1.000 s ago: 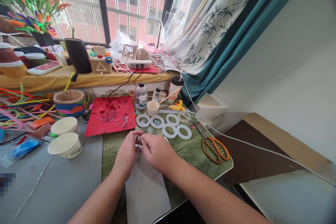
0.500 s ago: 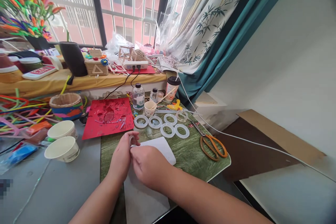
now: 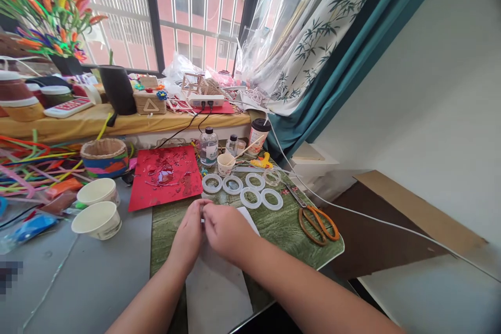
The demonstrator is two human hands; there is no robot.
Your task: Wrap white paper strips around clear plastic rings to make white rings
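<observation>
My left hand (image 3: pixel 190 235) and my right hand (image 3: pixel 229 232) meet over the table, fingers curled in and pressed together. Between them is a small clear, curved piece, ring-like as far as it shows; the fingers hide nearly all of it. Beneath the hands lies a pale flat sheet (image 3: pixel 219 292). Just beyond them are several translucent white rings (image 3: pixel 250 198), grouped on the green wood-patterned table top. To the left of the rings is a red sheet (image 3: pixel 143 188) with shiny, clear wet-looking patches and bits on it.
Orange-handled scissors (image 3: pixel 319 224) lie at the right edge. A paper cup with sticks (image 3: pixel 226 165), a clear bottle (image 3: pixel 209 148), a yellow glue gun (image 3: pixel 263 160) and a lidded drink cup (image 3: pixel 259 135) stand behind. Two paper bowls (image 3: pixel 97 220) sit left. A white cable (image 3: pixel 352 201) crosses right.
My hands have closed further together, and the clear curved piece between them shows less. The whole view has shifted slightly; the things on the table stay in place.
</observation>
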